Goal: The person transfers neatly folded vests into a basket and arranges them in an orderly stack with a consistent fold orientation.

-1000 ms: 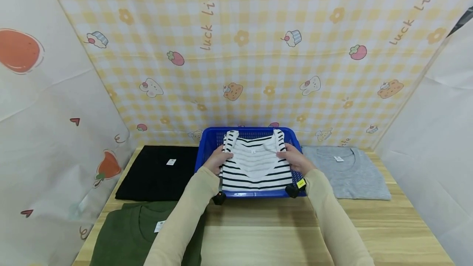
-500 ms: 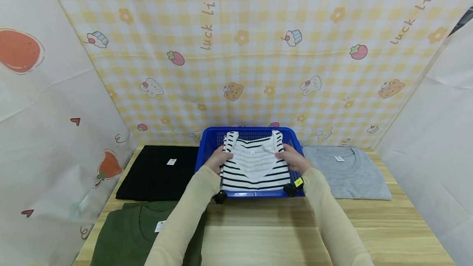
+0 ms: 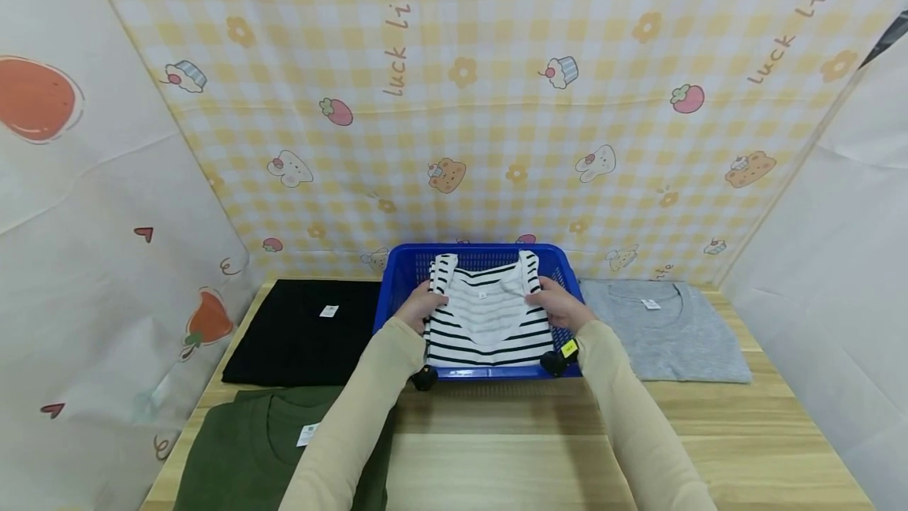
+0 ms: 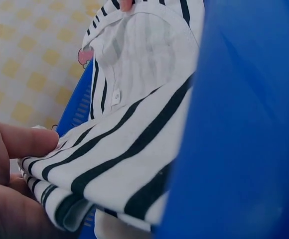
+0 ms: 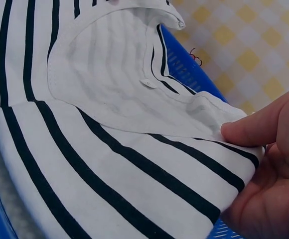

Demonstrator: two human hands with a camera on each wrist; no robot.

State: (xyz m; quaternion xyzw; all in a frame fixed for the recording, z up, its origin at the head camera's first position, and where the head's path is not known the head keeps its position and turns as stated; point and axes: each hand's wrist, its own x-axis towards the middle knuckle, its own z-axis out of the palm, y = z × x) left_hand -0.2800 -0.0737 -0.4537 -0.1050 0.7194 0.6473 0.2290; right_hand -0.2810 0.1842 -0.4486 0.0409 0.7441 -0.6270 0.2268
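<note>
A folded white shirt with black stripes (image 3: 489, 330) lies within the rim of a blue plastic basket (image 3: 482, 373), its neckline facing up. My left hand (image 3: 420, 306) grips the shirt's left edge, thumb on top and fingers beneath, as the left wrist view shows with the hand (image 4: 15, 174) at the folded layers. On the opposite edge my right hand (image 3: 562, 303) pinches the fabric; in the right wrist view its thumb (image 5: 254, 127) presses near the collar and the fingers are under the fold. The basket floor is hidden below the shirt.
A folded black shirt (image 3: 298, 337) lies left of the basket, with a dark green shirt (image 3: 234, 448) in front of it. To the right is a folded grey shirt (image 3: 681, 345). All rest on a wooden table (image 3: 511, 448) backed by a checked cloth (image 3: 496, 132).
My right hand has shifted slightly left with its edge of the striped shirt, so the shirt looks a little narrower. The left hand has barely moved.
</note>
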